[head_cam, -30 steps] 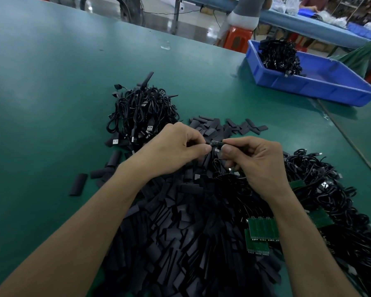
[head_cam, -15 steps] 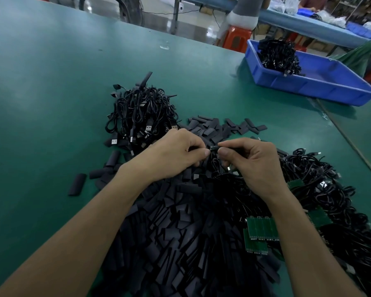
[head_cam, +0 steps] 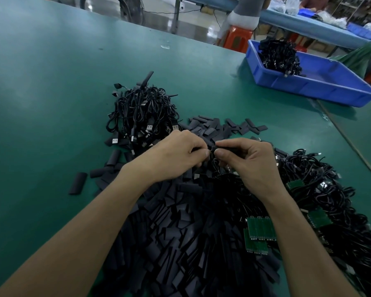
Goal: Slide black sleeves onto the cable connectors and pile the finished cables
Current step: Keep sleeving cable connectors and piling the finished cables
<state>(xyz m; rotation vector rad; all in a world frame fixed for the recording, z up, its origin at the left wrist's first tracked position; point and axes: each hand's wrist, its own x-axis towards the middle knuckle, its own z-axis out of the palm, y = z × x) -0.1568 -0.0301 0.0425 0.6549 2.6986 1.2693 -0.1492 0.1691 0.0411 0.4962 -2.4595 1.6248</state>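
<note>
Green table (head_cam: 51,103) fills nearly the whole view, seen from above by the person working at it. Across its near middle spreads a broad heap of flat black sleeves (head_cam: 180,243), running from the bottom edge up to the hands. To the right of the heap lies a long tangle of black cables (head_cam: 334,211), reaching down to the lower right corner. At the far right of the table stands a blue bin (head_cam: 308,88) with a bundle of cables (head_cam: 278,54) in its far end. Left of centre, beyond the hands, sits the finished pile (head_cam: 141,116), a rounded mound of coiled cables with silver plugs showing at its near side. A thin scatter of sleeves (head_cam: 223,127) lies beside it, further right.

Two bare forearms come in from the bottom and meet above the heap. The left hand (head_cam: 176,155) has its fingers curled, thumb and forefinger pinching the end of a thin cable (head_cam: 215,166) that hangs between the hands; the connector itself is hidden by the fingertips. The right hand (head_cam: 251,161) pinches one sleeve (head_cam: 223,149) between thumb and forefinger, held level, its left end touching the left thumb. The other fingers curl under.

Small green circuit boards (head_cam: 259,230) lie stacked just under the right forearm. A single stray sleeve (head_cam: 77,183) rests alone on the table, left of the heap.
</note>
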